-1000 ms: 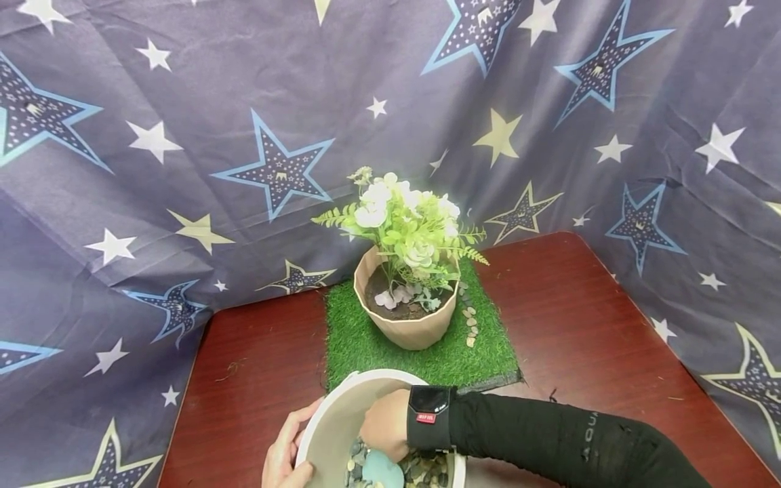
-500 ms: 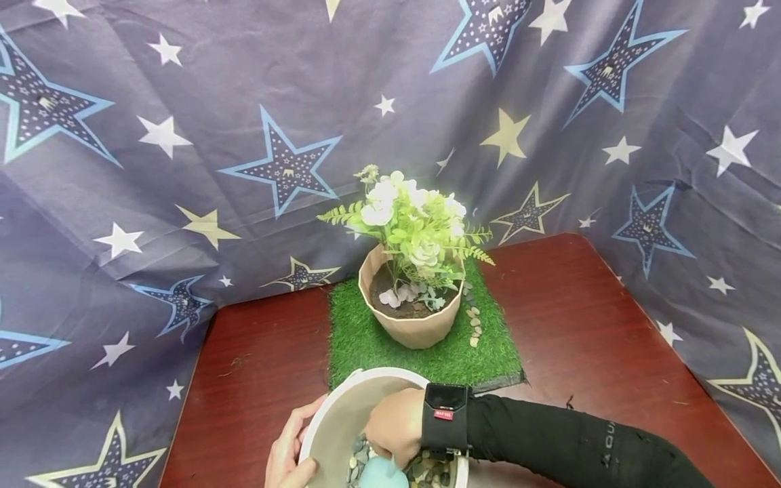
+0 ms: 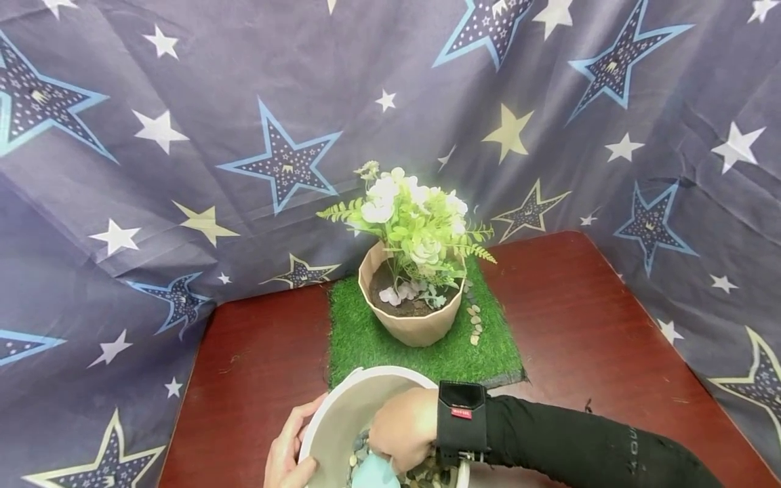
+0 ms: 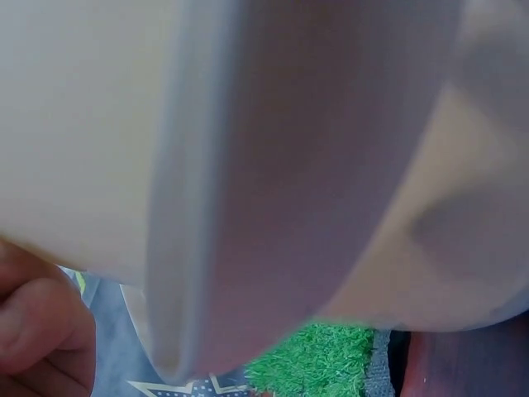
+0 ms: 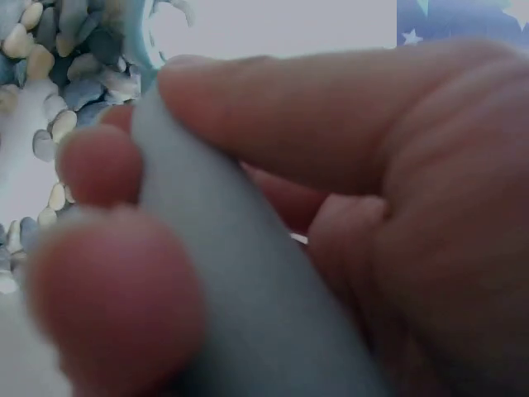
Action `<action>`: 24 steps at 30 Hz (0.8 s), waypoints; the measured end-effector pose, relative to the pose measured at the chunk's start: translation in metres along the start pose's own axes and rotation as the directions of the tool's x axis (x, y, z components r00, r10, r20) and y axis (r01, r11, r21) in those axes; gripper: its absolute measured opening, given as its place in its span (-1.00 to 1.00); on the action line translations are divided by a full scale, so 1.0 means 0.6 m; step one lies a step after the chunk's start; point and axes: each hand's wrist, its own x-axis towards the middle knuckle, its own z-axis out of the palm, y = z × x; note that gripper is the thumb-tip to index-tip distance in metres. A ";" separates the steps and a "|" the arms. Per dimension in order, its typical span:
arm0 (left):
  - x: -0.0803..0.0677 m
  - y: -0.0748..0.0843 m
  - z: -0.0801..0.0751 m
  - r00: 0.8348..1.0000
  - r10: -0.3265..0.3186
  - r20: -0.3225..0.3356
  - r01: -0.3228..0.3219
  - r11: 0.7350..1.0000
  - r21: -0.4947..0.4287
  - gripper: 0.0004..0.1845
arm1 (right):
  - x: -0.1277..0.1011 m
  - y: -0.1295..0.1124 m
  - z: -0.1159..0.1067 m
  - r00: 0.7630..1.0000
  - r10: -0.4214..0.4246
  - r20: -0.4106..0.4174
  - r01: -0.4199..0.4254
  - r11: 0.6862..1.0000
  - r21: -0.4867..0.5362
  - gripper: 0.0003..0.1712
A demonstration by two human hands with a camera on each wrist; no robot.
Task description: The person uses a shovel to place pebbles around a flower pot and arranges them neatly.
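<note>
A white bowl [image 3: 342, 400] sits at the table's near edge with small pebbles [image 5: 58, 50] in its bottom. My left hand [image 3: 291, 449] grips the bowl's left rim, thumb on the outside; the left wrist view shows the bowl wall [image 4: 273, 165] close up. My right hand [image 3: 404, 428] reaches down inside the bowl. Its fingers and thumb are curled round the handle of a light blue scoop [image 5: 240, 289], whose blade [image 3: 373, 474] lies on the pebbles.
Behind the bowl, a beige pot [image 3: 415, 327] with soil and white-green flowers stands on a green grass mat [image 3: 360, 339]. A row of pebbles [image 3: 474, 325] lies on the mat to its right. Star-patterned cloth [image 3: 183, 135] walls in the red-brown table [image 3: 579, 325].
My right hand has slid a little to the right and lower in the bowl, taking the blue scoop down among the pebbles. The left hand stays on the rim.
</note>
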 end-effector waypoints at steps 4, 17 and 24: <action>-0.008 0.001 0.001 0.999 -0.007 -0.039 0.010 0.998 0.066 -0.10 | -0.013 -0.009 -0.004 0.999 -0.026 -0.042 0.025 1.000 -0.014 -0.67; -0.002 0.003 0.005 0.999 -0.017 -0.037 0.017 1.000 -0.001 -0.14 | -0.078 0.010 0.012 0.981 -0.001 -0.194 0.040 0.980 0.197 -0.80; -0.001 0.003 0.014 0.995 -0.047 -0.087 0.045 0.999 -0.019 -0.12 | -0.110 0.029 0.013 0.966 0.002 -0.257 0.079 0.949 0.305 -0.87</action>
